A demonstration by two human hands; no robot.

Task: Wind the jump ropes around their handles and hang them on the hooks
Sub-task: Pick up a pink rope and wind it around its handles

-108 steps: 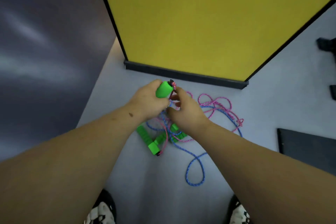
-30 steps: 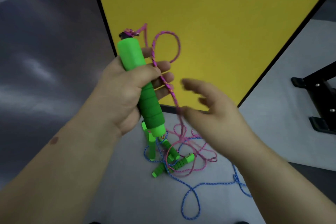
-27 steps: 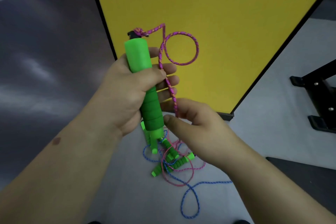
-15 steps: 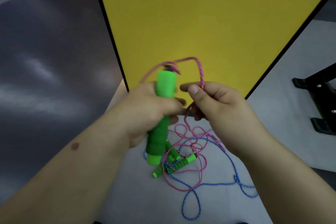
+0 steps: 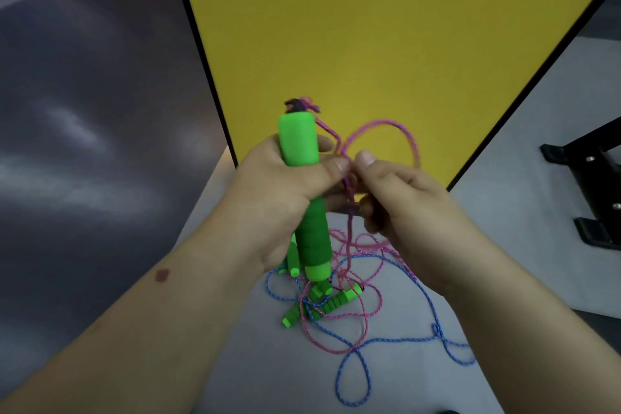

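My left hand (image 5: 279,191) was wrapped around a green handle (image 5: 304,193), thumb laid across its front and fingers curled behind, holding it nearly upright. The upper part above my thumb was a smooth, bright, rounded cylinder; the part below my palm was darker, matte and ribbed like foam, ending in a short bright cap. At the very top sat a small dark fitting with a knot of pink rope (image 5: 383,126) tied to it.

From that knot the pink cord, thin and braided with a speckled weave, ran down beside my left fingertips and arched out in a loose loop above my right hand (image 5: 400,202). My right thumb and curled fingers pinched the cord just beside my left thumb, the two thumbs almost touching.

Below both hands, on the pale grey floor (image 5: 504,245), the remaining pink cord lay tangled with a blue rope (image 5: 356,376) of the same braided texture, which trailed in open loops toward me and off under my right forearm. Several other green handles (image 5: 339,301), stubby and ribbed, lay in the middle of that tangle. Beyond my hands stood a flat yellow panel (image 5: 386,27) with a dark edge.
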